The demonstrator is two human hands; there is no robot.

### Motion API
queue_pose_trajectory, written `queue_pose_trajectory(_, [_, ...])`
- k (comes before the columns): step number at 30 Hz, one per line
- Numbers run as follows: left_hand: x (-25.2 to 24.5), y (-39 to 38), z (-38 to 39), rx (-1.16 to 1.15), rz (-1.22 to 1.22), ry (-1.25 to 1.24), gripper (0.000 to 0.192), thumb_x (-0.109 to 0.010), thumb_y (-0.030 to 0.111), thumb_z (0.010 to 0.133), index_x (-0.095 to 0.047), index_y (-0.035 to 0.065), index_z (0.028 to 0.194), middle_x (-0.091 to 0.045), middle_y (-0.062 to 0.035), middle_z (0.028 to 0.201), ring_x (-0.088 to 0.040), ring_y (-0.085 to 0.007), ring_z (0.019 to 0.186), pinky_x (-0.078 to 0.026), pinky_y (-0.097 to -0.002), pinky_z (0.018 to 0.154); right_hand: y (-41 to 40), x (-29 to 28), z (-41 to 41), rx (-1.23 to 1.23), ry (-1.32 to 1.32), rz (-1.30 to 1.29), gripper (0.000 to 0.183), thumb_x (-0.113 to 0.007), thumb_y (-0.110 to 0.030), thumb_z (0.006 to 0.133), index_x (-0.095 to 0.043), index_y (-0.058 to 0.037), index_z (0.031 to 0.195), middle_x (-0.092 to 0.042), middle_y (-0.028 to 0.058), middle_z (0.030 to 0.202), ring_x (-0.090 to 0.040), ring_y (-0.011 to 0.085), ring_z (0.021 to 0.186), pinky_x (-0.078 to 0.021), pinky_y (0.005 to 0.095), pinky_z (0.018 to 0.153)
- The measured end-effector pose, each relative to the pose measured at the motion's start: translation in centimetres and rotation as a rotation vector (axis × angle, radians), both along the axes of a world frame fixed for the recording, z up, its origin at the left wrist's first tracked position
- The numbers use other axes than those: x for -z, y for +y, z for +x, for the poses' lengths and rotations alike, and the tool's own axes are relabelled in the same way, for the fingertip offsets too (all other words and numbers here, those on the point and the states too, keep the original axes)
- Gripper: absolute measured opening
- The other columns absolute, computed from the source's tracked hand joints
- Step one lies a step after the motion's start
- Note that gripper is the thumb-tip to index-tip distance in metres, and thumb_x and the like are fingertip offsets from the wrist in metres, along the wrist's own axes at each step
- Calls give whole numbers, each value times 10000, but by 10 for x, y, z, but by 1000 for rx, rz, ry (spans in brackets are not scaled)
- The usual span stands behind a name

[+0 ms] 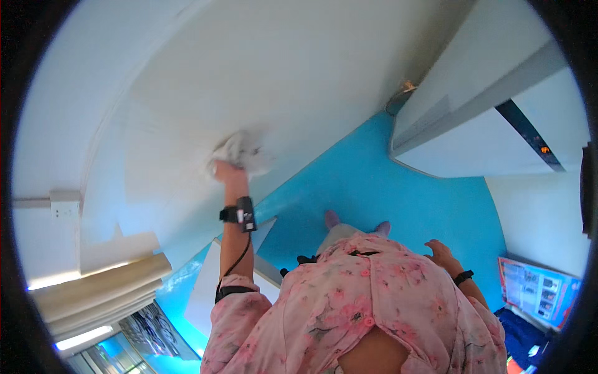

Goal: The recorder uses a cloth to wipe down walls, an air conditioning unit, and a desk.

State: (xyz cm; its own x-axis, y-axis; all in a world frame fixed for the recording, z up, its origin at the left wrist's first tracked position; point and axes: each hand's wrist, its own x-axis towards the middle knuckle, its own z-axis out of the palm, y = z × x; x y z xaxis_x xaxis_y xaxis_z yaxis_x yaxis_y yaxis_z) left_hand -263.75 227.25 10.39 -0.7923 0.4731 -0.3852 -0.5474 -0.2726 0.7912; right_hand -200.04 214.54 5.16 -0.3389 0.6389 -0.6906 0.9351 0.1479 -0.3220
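My left hand (pixel 228 172) grips a crumpled white cloth (pixel 240 148) against the pale wall (pixel 299 61), with that arm stretched out. The cloth looks blurred, and part of the fingers is hidden by it. A black device (pixel 245 214) with a cable is strapped to my left forearm. My right hand (pixel 441 255) hangs low at my side, fingers apart and holding nothing; a black band sits on its wrist.
The floor (pixel 336 187) is bright blue. A white cabinet-like appliance (pixel 458 145) with a dark panel stands to the right. A white low piece (pixel 210 290) lies close by my left arm. Also around are a wall socket (pixel 65 206), a beige curtain (pixel 107 285) and a printed board (pixel 537 290).
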Motion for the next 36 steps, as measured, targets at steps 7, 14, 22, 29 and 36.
queue_pose_trajectory(7, [-140, 132, 144, 233, -56, 1698, 343, -601, 163, 812, -506, 33, 1115, -539, -136, 1085, -539, -312, 974, -462, -429, 776, 3, 42, 44, 487, 168, 186, 462, -645, -301, 793, -543, -65, 1177, -572, 134, 1130, -599, 256, 900, -480, 391, 778])
queue_pose_trajectory(14, [-162, 188, 138, 398, -387, 3065, 327, -528, 115, 756, -603, 167, 1070, -495, -87, 1170, -432, -251, 1095, -356, -407, 827, -3, 64, 71, 742, 388, 203, 449, -651, -262, 796, -549, -29, 1166, -573, 166, 1147, -596, 290, 972, -496, 368, 802])
queue_pose_trajectory(22, [68, 69, 29, 1499, -801, 2996, 209, -525, 161, 776, -696, 95, 875, -524, -99, 1143, -404, -296, 1117, -262, -492, 974, -145, 88, 95, 1265, 139, 185, 425, -626, -241, 786, -571, 20, 1116, -601, 182, 1100, -573, 285, 1023, -448, 357, 860])
queue_pose_trajectory(29, [109, 201, 135, 1298, -57, 3360, 311, -513, 190, 779, -631, 106, 1055, -527, -125, 1137, -393, -312, 1144, -210, -554, 1012, -302, 108, -10, 1480, -62, -53, 376, -621, -224, 791, -583, -8, 1096, -626, 156, 1045, -602, 263, 949, -474, 343, 797])
queue_pose_trajectory(36, [45, 357, 283, 776, -37, 3409, 320, -445, 210, 850, -590, 119, 1120, -496, -134, 1212, -358, -352, 1193, -183, -622, 990, -131, 28, -178, 1414, 380, -76, 397, -608, -238, 818, -556, -18, 1145, -604, 165, 1098, -614, 269, 927, -487, 354, 789])
